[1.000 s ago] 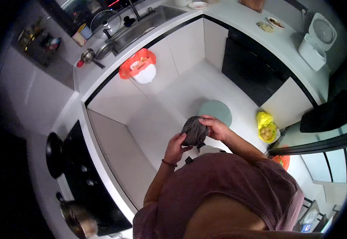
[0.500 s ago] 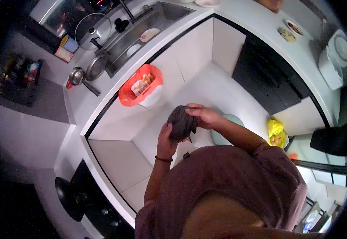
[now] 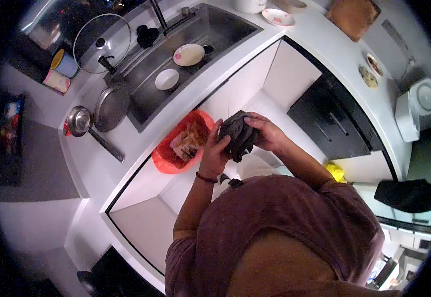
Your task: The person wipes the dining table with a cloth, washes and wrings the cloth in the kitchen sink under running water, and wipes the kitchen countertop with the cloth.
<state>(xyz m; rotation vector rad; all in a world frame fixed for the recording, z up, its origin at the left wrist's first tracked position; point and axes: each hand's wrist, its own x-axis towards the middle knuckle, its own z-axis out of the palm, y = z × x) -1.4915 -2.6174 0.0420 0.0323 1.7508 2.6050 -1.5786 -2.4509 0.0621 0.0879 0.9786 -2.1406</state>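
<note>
A crumpled dark grey cloth [image 3: 236,134] is held in front of my body, between both hands. My left hand [image 3: 214,154], with a dark band at the wrist, grips its left side, thumb across the front. My right hand [image 3: 269,133] is closed on its upper right side. Folds hang loose at the cloth's lower edge. Just left of the cloth, below the counter edge, is a red bag-lined bin [image 3: 162,157] with crumpled waste [image 3: 188,142] inside.
The steel sink [image 3: 229,30] holds an oval dish [image 3: 189,55] and a white bowl [image 3: 167,79]. On the counter [image 3: 94,163] are a steel saucepan [image 3: 80,120], a round pan [image 3: 111,108] and a glass lid [image 3: 102,43]. A yellow bag [image 3: 335,172] lies at right.
The view has shifted toward the sink and bin, which now look closer. Both hands still hold the cloth, now bunched differently, with folds showing.
</note>
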